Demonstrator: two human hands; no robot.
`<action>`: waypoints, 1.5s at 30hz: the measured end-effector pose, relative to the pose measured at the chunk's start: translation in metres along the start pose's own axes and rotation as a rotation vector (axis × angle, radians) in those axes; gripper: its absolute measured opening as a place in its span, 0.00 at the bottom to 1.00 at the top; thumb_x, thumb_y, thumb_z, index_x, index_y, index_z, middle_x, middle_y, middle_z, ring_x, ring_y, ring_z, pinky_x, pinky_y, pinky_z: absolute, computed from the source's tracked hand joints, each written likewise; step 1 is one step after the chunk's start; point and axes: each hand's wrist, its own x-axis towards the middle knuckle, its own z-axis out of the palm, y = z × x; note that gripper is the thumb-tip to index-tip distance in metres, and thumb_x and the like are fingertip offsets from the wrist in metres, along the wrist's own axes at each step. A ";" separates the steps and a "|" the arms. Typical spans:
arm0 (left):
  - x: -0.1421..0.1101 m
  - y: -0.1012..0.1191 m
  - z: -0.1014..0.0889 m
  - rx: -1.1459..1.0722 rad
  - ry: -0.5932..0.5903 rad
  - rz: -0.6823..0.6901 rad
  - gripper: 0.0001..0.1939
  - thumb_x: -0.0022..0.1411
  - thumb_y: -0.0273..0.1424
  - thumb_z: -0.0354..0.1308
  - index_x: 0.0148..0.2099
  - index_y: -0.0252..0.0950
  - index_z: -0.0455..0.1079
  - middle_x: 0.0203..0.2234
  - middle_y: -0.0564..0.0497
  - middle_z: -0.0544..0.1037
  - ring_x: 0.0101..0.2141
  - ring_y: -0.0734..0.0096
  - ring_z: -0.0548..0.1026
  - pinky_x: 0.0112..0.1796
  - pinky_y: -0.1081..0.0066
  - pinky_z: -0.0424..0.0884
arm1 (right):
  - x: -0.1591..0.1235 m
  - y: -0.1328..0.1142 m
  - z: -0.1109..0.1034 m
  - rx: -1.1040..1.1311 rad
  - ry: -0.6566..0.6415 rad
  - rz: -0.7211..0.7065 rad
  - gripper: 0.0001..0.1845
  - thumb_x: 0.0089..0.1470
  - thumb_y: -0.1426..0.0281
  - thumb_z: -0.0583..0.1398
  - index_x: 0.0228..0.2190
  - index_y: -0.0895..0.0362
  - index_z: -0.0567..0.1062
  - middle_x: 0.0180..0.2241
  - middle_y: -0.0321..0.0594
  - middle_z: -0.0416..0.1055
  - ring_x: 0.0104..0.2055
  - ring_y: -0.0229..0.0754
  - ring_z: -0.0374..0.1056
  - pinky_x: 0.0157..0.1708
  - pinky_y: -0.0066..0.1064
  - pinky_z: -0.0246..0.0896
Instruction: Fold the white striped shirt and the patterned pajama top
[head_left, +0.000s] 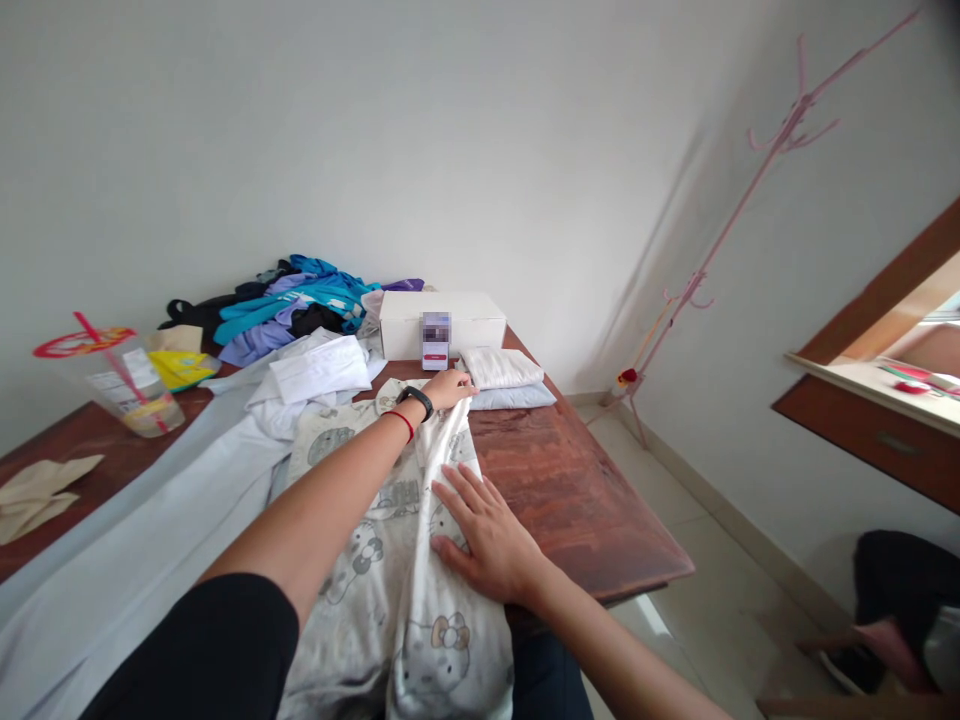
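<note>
A pale garment (360, 545) with a grey cartoon-cat print lies along the table and hangs over its near edge; its right part is folded over lengthwise. My left hand (448, 388), with a black watch and a red string at the wrist, pinches the fold's far end. Fingers spread, my right hand (487, 530) rests flat on the folded strip nearer me. Just beyond my left hand is a folded whitish cloth (502, 368) on top of a folded light-blue cloth (514, 397).
A phone (436, 341) leans against a white box (480, 318). Left of the garment are white clothes (202, 490), a heap of coloured clothes (315, 290) and a plastic cup (135, 385) with a straw. A pink coat stand (712, 250) stands right of the wooden table (577, 490).
</note>
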 end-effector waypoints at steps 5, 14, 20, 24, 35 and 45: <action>-0.015 -0.014 0.003 0.012 0.038 0.027 0.16 0.60 0.44 0.64 0.27 0.38 0.72 0.24 0.50 0.75 0.29 0.64 0.71 0.32 0.72 0.61 | 0.000 -0.001 -0.002 0.008 -0.009 0.008 0.36 0.66 0.55 0.55 0.69 0.53 0.56 0.73 0.44 0.44 0.75 0.57 0.38 0.70 0.56 0.42; -0.011 -0.017 -0.012 -0.009 0.055 -0.003 0.11 0.54 0.36 0.73 0.33 0.40 0.74 0.23 0.50 0.75 0.37 0.56 0.77 0.39 0.72 0.65 | -0.001 -0.013 -0.013 -0.042 0.003 0.078 0.37 0.62 0.45 0.56 0.68 0.39 0.57 0.70 0.46 0.54 0.71 0.62 0.48 0.66 0.65 0.41; -0.050 0.010 -0.029 -0.084 0.161 0.098 0.14 0.60 0.29 0.67 0.49 0.40 0.76 0.50 0.43 0.78 0.55 0.53 0.72 0.58 0.67 0.61 | 0.034 0.001 -0.022 -0.088 -0.073 -0.151 0.37 0.63 0.44 0.54 0.66 0.49 0.64 0.73 0.50 0.45 0.74 0.65 0.36 0.67 0.65 0.38; -0.100 0.029 -0.031 -0.485 0.031 0.127 0.15 0.60 0.32 0.69 0.50 0.41 0.78 0.52 0.46 0.80 0.57 0.54 0.73 0.62 0.65 0.61 | 0.067 0.014 -0.023 -0.060 -0.126 -0.293 0.37 0.64 0.47 0.55 0.65 0.57 0.65 0.69 0.53 0.57 0.73 0.61 0.44 0.69 0.58 0.41; -0.154 -0.029 -0.020 -0.024 0.073 0.179 0.23 0.69 0.34 0.58 0.64 0.41 0.69 0.62 0.44 0.71 0.64 0.55 0.65 0.66 0.55 0.56 | 0.106 0.049 0.003 0.050 -0.036 -0.086 0.38 0.70 0.52 0.48 0.70 0.63 0.50 0.72 0.55 0.45 0.75 0.55 0.40 0.70 0.54 0.42; -0.155 -0.030 -0.024 0.413 0.057 0.161 0.18 0.72 0.36 0.51 0.59 0.37 0.71 0.61 0.43 0.72 0.64 0.56 0.66 0.63 0.53 0.62 | 0.104 0.049 0.007 -0.012 0.005 0.039 0.40 0.68 0.52 0.50 0.69 0.66 0.54 0.72 0.57 0.44 0.75 0.58 0.38 0.70 0.53 0.39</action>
